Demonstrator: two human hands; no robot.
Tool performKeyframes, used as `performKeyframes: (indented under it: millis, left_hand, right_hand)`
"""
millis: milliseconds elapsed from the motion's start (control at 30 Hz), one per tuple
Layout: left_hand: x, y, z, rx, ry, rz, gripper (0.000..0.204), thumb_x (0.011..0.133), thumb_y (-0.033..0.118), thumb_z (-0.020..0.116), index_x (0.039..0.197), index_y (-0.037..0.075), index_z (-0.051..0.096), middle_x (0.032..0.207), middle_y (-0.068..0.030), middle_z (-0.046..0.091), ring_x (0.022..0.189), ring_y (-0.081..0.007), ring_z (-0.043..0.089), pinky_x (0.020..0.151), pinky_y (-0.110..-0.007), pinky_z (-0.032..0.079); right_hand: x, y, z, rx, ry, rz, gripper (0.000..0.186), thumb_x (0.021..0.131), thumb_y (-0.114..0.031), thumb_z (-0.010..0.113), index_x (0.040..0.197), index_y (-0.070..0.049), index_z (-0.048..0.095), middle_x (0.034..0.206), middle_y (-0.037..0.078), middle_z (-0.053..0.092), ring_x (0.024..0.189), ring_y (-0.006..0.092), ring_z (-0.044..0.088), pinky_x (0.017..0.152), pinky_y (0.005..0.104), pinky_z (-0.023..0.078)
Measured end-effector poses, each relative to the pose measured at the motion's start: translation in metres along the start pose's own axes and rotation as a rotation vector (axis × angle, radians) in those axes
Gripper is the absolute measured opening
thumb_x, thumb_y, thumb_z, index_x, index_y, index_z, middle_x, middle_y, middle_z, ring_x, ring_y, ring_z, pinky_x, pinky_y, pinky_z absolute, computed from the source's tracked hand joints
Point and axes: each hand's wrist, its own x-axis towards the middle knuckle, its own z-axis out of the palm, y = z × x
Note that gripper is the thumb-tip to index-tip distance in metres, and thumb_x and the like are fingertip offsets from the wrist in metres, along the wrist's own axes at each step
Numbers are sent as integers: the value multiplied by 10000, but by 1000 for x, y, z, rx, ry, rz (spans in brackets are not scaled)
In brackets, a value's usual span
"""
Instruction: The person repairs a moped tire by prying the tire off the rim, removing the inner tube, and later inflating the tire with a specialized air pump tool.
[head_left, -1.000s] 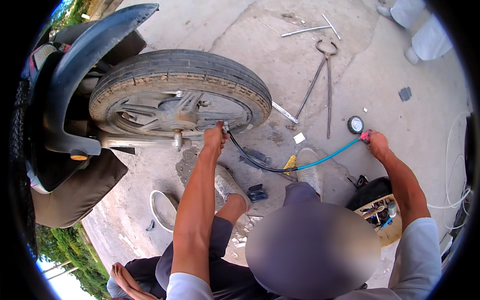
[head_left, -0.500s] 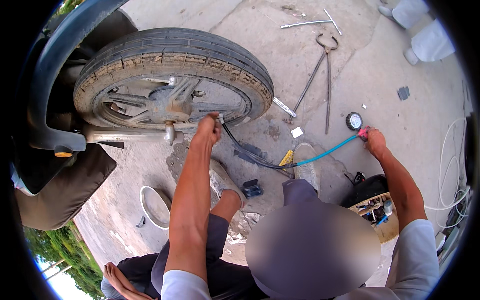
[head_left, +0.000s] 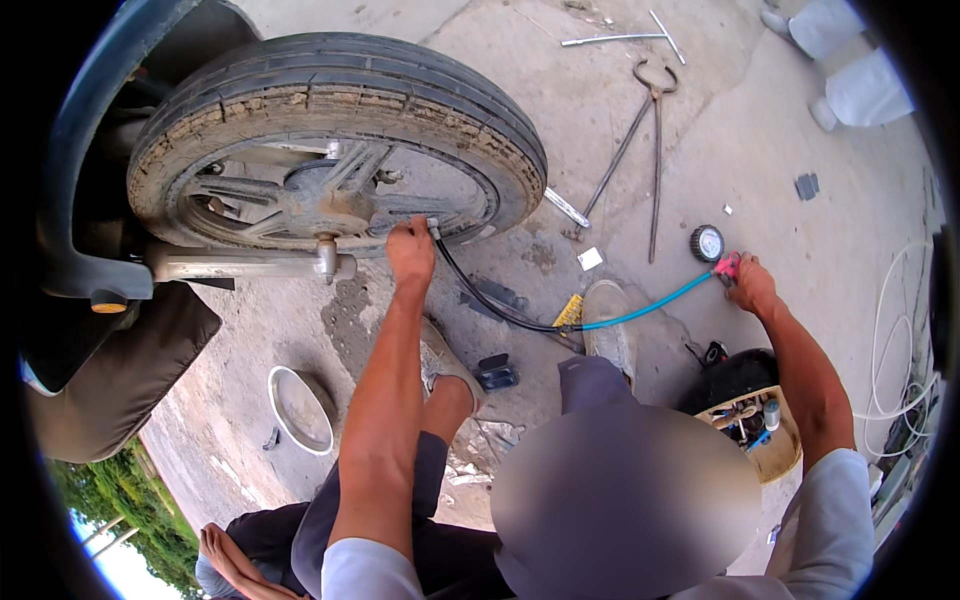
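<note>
A motorcycle wheel with a muddy tyre (head_left: 340, 85) stands at the upper left. My left hand (head_left: 410, 250) is closed on the metal end of an air hose (head_left: 470, 283), beside the near side of the wheel rim. Whether that end sits on the valve is hidden by my fingers. The hose runs black, then blue, in a curve to the right. There my right hand (head_left: 752, 285) grips a red tyre inflator handle (head_left: 728, 266). A round pressure gauge (head_left: 708, 242) is attached to it, its dial facing up.
Long-handled tongs (head_left: 656, 90), a T-handle wrench (head_left: 620, 41) and a silver bar (head_left: 567, 207) lie beyond the hose. A round basin (head_left: 328, 425) is at left, a tool container (head_left: 785, 455) at right. Another person's legs (head_left: 865, 85) stand top right; someone's forearm (head_left: 235, 565) shows lower left.
The wheel appears slightly farther left and larger in the view. My left hand has shifted a little left and up with the hose end. My right hand keeps its grip, almost still.
</note>
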Motion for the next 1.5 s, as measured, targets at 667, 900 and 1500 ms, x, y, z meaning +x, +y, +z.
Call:
performKeyframes:
  millis: [667, 900, 1500]
  left_hand:
    - [-133, 146, -46, -715, -1290, -287, 170, 873, 46, 514, 1039, 33, 546, 1010, -105, 627, 768, -99, 524, 661, -240, 443]
    - [-177, 265, -101, -851, -1151, -197, 309, 870, 6, 471, 1170, -25, 538, 1282, -156, 565, 1235, -248, 514, 1029, -356, 422]
    - [-340, 331, -147, -582, -1215, 303, 399, 959, 120, 476, 1330, -27, 488, 1374, -118, 514, 1208, -188, 506, 1049, -301, 366]
  right_hand:
    - [-21, 189, -57, 399, 627, -201, 428, 837, -43, 635, 1251, -20, 530, 1183, 205, 590, 1062, 320, 615, 919, 399, 503]
    - [-231, -101, -149, 1346, 184, -694, 364, 941, -202, 603, 1239, 0, 558, 1002, 94, 663, 928, 164, 634, 830, 321, 511]
    - [-370, -120, -94, 1687, 723, -618, 322, 781, 6, 664, 1050, -45, 494, 735, 47, 574, 672, 137, 614, 603, 290, 495]
